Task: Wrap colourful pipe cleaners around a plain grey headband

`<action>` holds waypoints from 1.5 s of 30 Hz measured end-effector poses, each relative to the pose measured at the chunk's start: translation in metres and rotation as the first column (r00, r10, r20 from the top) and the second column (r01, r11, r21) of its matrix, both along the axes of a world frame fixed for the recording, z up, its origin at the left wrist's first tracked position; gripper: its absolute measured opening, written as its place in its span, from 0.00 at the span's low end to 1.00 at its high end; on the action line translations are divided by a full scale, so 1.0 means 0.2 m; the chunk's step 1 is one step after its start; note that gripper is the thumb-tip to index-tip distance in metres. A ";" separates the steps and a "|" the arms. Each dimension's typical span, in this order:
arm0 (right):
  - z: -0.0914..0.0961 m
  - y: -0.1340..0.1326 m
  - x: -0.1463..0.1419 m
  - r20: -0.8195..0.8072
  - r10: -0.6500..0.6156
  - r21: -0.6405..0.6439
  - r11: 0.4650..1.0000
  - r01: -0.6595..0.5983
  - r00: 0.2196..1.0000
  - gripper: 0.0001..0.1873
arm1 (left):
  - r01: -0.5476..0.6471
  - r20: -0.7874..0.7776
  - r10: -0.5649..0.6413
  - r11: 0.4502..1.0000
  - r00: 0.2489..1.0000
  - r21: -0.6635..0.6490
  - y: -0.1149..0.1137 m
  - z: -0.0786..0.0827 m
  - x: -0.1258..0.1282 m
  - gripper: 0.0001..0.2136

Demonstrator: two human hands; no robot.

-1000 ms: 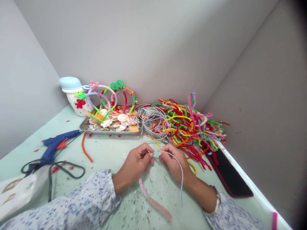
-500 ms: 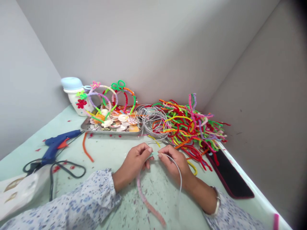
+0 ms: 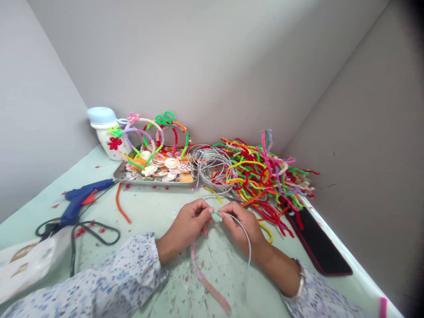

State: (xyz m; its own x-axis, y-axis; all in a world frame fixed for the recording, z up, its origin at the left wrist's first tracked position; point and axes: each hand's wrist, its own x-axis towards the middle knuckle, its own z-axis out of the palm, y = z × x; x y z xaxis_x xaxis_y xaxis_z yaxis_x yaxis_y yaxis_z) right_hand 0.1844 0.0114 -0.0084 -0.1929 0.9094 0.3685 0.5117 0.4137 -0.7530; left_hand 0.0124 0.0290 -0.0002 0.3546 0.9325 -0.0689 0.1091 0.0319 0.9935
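My left hand (image 3: pixel 192 223) is closed, thumb against forefinger, on a pale pink fuzzy strand (image 3: pixel 206 281) like a wrapped pipe cleaner. The strand curves down from under the palm toward the table's near side. My right hand (image 3: pixel 243 224) pinches a thin grey wire (image 3: pixel 248 245) close to its tip, and the wire's length arcs over the knuckles and drops beside the wrist. Both sets of fingertips nearly meet above the table. What lies between them is too small to make out.
Behind my hands are a coil of grey wire (image 3: pixel 215 170), a heap of coloured pipe cleaners (image 3: pixel 265 176) and a metal tray (image 3: pixel 155 182) of shells with decorated headbands. A blue glue gun (image 3: pixel 74 205), white bottle (image 3: pixel 112 141) and black flat case (image 3: pixel 319 245) lie around.
My left hand has moved slightly right, bringing its fingertips closer to those of my right hand. The right hand stays almost where it was, still pinching the wire.
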 end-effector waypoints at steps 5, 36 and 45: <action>0.00 0.00 0.00 0.008 -0.013 -0.019 1.000 0.013 1.000 0.05 | 0.006 -0.050 -0.002 0.998 0.999 0.066 -0.01 -0.03 0.00 0.11; 0.03 0.00 -0.01 0.014 -0.002 0.022 1.000 0.002 1.000 0.05 | 0.047 -0.380 0.082 0.947 0.921 0.317 -0.04 0.02 -0.01 0.08; 0.03 -0.01 -0.01 0.024 0.003 0.039 0.999 -0.004 1.000 0.06 | 0.077 -0.459 0.119 0.919 0.880 0.387 -0.05 0.03 -0.01 0.07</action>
State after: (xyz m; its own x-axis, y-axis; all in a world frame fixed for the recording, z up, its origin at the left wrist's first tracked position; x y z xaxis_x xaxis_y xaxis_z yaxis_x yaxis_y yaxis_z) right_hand 0.1816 0.0099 -0.0032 -0.2057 0.8938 0.3985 0.5281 0.4442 -0.7238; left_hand 0.0112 0.0186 0.0052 0.3518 0.9251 0.1426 0.5634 -0.3310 0.7570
